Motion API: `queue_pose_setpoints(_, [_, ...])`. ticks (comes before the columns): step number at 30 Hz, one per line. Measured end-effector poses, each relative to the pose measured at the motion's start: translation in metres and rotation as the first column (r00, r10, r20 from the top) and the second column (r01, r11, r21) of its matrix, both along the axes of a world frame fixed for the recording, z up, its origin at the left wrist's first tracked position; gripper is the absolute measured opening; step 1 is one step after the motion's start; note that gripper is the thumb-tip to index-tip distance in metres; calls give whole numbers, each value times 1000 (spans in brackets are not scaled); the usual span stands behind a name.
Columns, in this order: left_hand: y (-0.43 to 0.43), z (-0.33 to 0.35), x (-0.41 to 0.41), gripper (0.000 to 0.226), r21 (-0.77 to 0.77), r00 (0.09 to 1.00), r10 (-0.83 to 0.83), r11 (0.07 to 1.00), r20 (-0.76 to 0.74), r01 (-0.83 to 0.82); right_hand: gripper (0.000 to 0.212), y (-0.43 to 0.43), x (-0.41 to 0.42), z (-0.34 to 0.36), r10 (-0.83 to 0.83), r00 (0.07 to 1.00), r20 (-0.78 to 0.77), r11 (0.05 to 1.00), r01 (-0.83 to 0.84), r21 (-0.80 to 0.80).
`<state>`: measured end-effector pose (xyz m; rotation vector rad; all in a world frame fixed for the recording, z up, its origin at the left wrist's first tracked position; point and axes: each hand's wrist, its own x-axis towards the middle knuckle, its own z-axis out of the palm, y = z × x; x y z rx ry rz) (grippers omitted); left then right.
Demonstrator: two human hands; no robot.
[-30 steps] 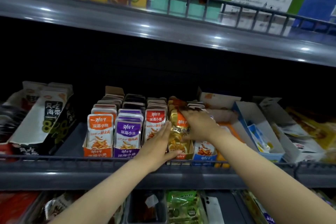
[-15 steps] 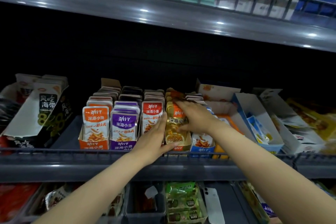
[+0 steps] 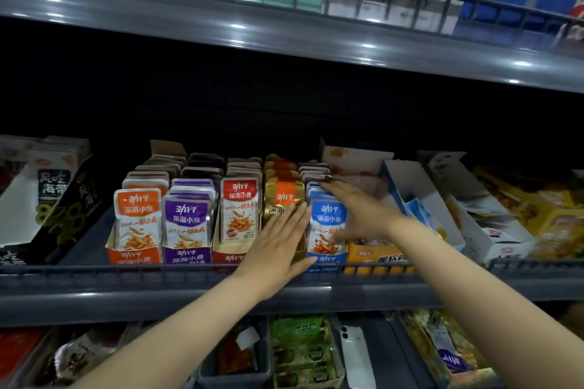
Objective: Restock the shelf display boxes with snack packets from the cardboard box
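Two bare hands reach to a row of display boxes (image 3: 136, 257) along the front edge of a grey shelf (image 3: 94, 290). The left hand (image 3: 278, 243) lies flat, fingers straight and pressed together, against the front of the gold packets (image 3: 282, 196). The right hand (image 3: 357, 215), slightly blurred, has its fingers spread over the tops of the blue packets (image 3: 327, 215), with the thumb on the front packet. Neither hand grips anything. Further left stand upright rows of red packets (image 3: 240, 208), purple packets (image 3: 186, 221) and orange packets (image 3: 137, 218). Each packet reads "劲仔 深海小鱼". A box (image 3: 53, 186) toward the shelf's left end reads "风吃海带".
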<state>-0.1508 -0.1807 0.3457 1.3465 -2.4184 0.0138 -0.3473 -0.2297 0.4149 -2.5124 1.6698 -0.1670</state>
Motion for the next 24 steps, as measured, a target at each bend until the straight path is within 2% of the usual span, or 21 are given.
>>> queue_pose_setpoints(6, [1, -3, -3, 81, 22, 999, -8, 1000, -51, 9, 103, 8, 0, -8, 36, 987, 158, 998, -26, -64])
queue_pose_setpoints(9, [1, -5, -2, 82, 23, 998, -3, 1000, -68, 4, 107, 17, 0, -9, -59, 924, 378, 998, 52, 28])
queue_pose_setpoints(11, [1, -5, -2, 82, 31, 997, 6, 1000, -73, -4, 109, 23, -1, -9, -144, 873, 467, 987, 92, 132])
queue_pose_setpoints(13, [2, -5, -2, 81, 30, 997, 9, 1000, -72, -7, 109, 24, 0, -12, -170, 859, 484, 977, 83, 195])
queue_pose_setpoints(17, [3, -4, -1, 80, 35, 996, 7, 999, -94, -4, 102, 20, 7, -16, -135, 842, 522, 981, 40, 189])
queue_pose_setpoints(22, [9, 4, 9, 78, 48, 997, 27, 999, -78, -23, 107, 29, 5, -15, -239, 788, 567, 961, 109, 255])
queue_pose_setpoints(24, [14, 11, 14, 77, 24, 996, 21, 1000, -82, -19, 102, 42, 8, -5, -236, 762, 603, 967, 126, 219])
